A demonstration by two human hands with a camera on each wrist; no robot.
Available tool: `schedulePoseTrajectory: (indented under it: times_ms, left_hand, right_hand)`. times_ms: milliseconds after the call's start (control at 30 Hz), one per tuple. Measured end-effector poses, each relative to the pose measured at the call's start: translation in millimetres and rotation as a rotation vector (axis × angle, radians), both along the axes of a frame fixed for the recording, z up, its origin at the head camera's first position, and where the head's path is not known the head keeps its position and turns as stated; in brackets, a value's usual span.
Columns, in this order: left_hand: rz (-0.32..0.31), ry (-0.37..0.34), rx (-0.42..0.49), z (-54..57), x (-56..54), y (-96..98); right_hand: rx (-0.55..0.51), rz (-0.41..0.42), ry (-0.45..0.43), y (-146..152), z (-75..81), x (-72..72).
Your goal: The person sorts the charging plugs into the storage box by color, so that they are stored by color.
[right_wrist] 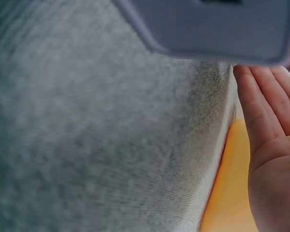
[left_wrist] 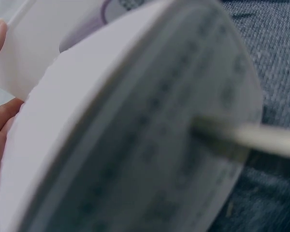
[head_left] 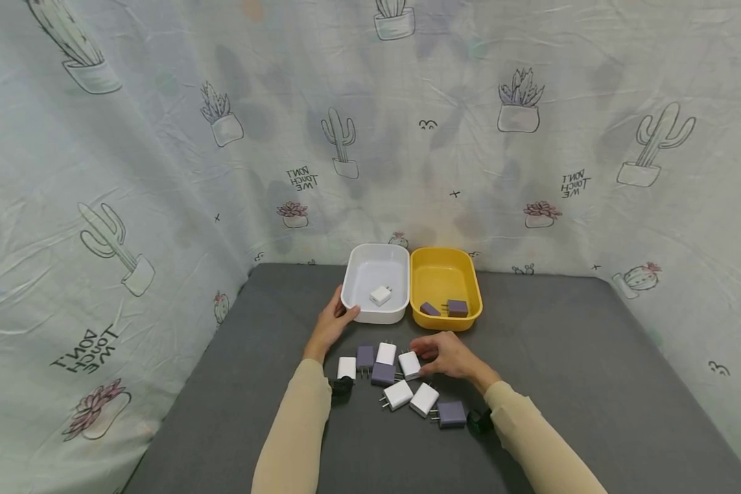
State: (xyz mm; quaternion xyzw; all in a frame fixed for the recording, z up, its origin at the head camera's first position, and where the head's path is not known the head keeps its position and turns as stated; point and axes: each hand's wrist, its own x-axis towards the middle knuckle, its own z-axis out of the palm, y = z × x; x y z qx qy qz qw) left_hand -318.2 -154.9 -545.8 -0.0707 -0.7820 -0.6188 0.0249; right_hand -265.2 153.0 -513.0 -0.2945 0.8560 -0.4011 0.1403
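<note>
My left hand (head_left: 332,321) holds the near left corner of a white plastic bin (head_left: 375,318), thumb at the front and fingers along the left side. A white plug charger (head_left: 380,296) lies inside it. My right hand (head_left: 449,357) is at a white plug charger (head_left: 409,366) on the table, thumb and forefinger spread beside it. Its fingers (right_wrist: 268,101) look fairly straight in the right wrist view, where a purple charger (right_wrist: 222,29) fills the top. Several white and purple chargers (head_left: 383,374) lie between my arms. A blurred white charger (left_wrist: 150,125) blocks much of the left wrist view.
A yellow bin (head_left: 446,322) stands against the white one, with two purple chargers (head_left: 457,309) in it. Another purple charger (head_left: 451,414) lies near my right wrist. Grey cloth covers the table (head_left: 568,370), and a cactus-print curtain (head_left: 407,137) hangs close behind the bins.
</note>
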Motion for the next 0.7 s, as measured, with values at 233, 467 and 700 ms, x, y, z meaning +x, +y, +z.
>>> schedulePoseTrajectory:
  times_ms: [233, 467, 700]
  left_hand:
    - [-0.033, 0.000, 0.022, 7.5, 5.1, -1.0]
    - [-0.095, -0.044, 0.028, 29.0, 18.0, -4.2]
    - [-0.095, -0.048, 0.015, 31.0, 16.6, -1.2]
  right_hand:
    - [-0.029, -0.067, -0.022, -3.3, 7.1, -1.6]
    - [-0.069, -0.122, 0.011, -8.6, 11.2, -4.8]
    - [-0.131, -0.206, 0.036, -10.8, 22.7, -11.8]
